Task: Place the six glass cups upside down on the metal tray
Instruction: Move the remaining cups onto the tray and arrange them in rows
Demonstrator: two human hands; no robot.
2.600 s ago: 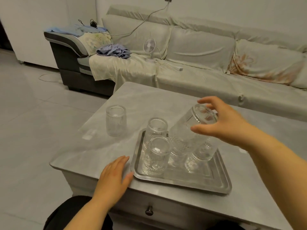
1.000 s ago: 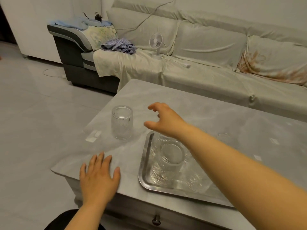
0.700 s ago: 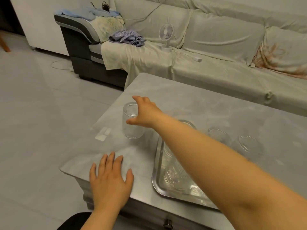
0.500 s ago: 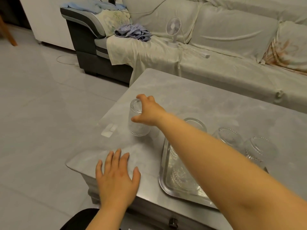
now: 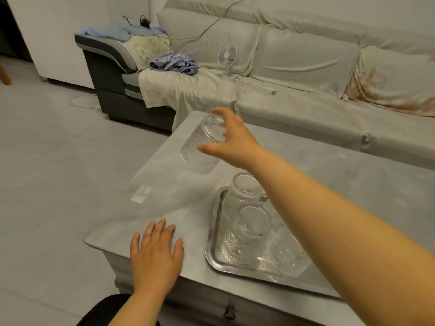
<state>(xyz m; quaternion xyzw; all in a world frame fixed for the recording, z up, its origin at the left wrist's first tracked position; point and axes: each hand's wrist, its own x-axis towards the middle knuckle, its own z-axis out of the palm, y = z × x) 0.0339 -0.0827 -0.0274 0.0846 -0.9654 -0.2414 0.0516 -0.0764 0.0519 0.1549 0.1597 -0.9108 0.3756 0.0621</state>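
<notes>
1. Your right hand [image 5: 229,140] had just lifted the last glass cup [image 5: 203,147] off the table [image 5: 353,184] near its far-left corner; a second earlier it stood upright there, and now it hung tilted, base up.
2. Your left hand [image 5: 155,254] lay open, flat, at the near-left edge.
3. On the metal tray [image 5: 213,252] I counted three inverted cups [image 5: 247,234]; your forearm hid the rest.

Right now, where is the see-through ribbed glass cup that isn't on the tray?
The ribbed glass cup is in the right hand, tilted above the grey table, left of the metal tray.
</notes>
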